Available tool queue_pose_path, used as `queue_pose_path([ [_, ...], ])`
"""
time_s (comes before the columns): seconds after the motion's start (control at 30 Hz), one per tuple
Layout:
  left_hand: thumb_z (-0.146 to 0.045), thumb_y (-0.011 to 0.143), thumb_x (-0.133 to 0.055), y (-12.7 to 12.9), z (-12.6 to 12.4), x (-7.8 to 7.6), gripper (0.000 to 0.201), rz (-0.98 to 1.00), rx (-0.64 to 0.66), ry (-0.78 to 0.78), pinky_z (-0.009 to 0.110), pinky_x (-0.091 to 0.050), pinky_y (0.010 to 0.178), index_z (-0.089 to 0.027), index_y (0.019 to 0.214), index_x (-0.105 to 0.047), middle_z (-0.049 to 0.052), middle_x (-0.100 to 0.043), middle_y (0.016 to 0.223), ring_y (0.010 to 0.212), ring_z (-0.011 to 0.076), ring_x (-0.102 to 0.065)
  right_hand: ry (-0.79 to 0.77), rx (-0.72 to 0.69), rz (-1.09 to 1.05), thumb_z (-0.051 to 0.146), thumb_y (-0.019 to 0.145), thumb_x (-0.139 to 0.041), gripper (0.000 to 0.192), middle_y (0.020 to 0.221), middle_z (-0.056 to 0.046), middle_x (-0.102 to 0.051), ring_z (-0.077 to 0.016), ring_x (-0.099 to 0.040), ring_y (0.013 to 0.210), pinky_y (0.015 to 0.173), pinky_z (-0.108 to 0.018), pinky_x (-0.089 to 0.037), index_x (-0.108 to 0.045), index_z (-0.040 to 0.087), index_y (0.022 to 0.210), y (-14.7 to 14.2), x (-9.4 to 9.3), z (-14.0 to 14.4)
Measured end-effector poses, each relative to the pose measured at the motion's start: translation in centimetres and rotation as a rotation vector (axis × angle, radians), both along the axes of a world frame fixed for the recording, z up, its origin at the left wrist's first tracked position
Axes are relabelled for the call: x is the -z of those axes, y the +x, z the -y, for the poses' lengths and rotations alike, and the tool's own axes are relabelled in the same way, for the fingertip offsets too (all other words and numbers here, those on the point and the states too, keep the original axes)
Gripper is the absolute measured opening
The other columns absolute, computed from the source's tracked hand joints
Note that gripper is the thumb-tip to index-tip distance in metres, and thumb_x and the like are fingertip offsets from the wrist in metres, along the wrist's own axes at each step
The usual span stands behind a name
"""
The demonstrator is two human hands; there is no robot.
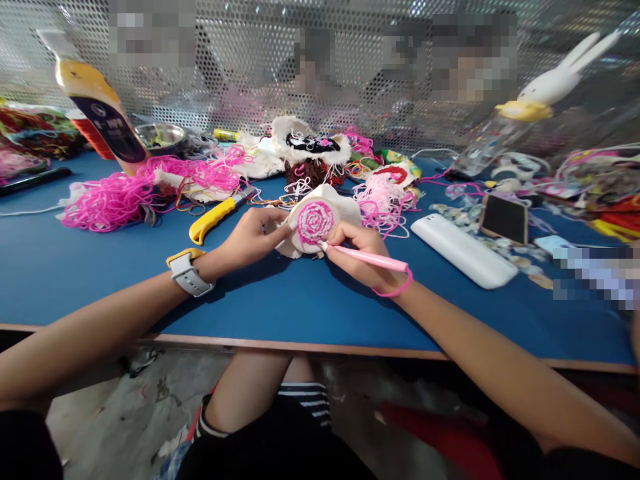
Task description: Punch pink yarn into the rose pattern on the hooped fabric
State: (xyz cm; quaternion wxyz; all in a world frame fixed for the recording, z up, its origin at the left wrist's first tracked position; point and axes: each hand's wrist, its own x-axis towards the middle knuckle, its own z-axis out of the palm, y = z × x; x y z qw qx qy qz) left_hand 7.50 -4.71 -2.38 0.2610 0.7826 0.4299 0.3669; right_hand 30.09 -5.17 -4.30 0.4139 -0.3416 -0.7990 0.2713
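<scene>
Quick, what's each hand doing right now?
Left hand: closed, holding the embroidery hoop by its edge.
Right hand: closed around the pink punch needle, tip at the hoop.

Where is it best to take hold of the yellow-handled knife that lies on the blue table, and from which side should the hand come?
Probably by the yellow handle of the knife, coming from above at its near, curved end. That end lies free on the blue table, while the far blade end points into the pink yarn and cloth.

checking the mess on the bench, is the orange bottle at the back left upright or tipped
Tipped: the orange bottle leans left, cap end up, base near the pink yarn pile.
</scene>
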Motion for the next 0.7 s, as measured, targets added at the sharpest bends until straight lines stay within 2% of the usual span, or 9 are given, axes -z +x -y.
queue_pose_path([
  [0.13, -0.035, 0.088, -0.055, 0.2, 0.3, -0.3, 0.031, -0.008, 0.023, 0.028, 0.021, -0.037, 0.054, -0.013, 0.098, -0.074, 0.004, -0.072, 0.080, 0.058, 0.0094, -0.050, 0.211, -0.024, 0.117, 0.018, 0.080, -0.058, 0.015, 0.070, -0.002, -0.059, -0.0144, -0.052, 0.068, 0.067, -0.029, -0.040, -0.052, 0.019, 0.067, -0.3, 0.3, -0.3],
  [0.2, -0.033, 0.088, -0.055, 0.2, 0.3, -0.3, 0.029, -0.013, 0.031, 0.036, 0.021, -0.036, 0.054, -0.013, 0.097, -0.074, 0.003, -0.072, 0.079, 0.057, 0.0089, -0.049, 0.259, -0.024, 0.149, 0.019, 0.080, -0.059, 0.014, 0.070, -0.002, -0.059, -0.0150, -0.053, 0.069, 0.067, -0.029, -0.040, -0.053, 0.019, 0.068, -0.2, 0.3, -0.4],
  [0.43, -0.038, 0.087, -0.058, -0.3, -0.2, -0.2, 0.033, -0.003, 0.044, -0.003, 0.021, -0.037, 0.054, -0.012, 0.099, -0.074, 0.004, -0.072, 0.081, 0.059, 0.0098, -0.050, 0.053, 0.005, 0.033, 0.020, 0.075, -0.059, 0.018, 0.062, 0.002, -0.053, -0.0114, -0.046, 0.059, 0.058, -0.027, -0.037, -0.046, 0.019, 0.062, 0.3, -0.8, -0.1],
  [0.7, -0.041, 0.087, -0.058, -0.5, -0.6, 0.1, 0.036, 0.006, 0.068, -0.033, 0.021, -0.036, 0.054, -0.011, 0.102, -0.073, 0.005, -0.072, 0.085, 0.062, 0.0105, -0.051, -0.036, 0.021, -0.014, 0.021, 0.073, -0.060, 0.018, 0.061, 0.002, -0.052, -0.0128, -0.046, 0.060, 0.058, -0.029, -0.036, -0.046, 0.021, 0.062, 0.5, -1.1, 0.0],
])
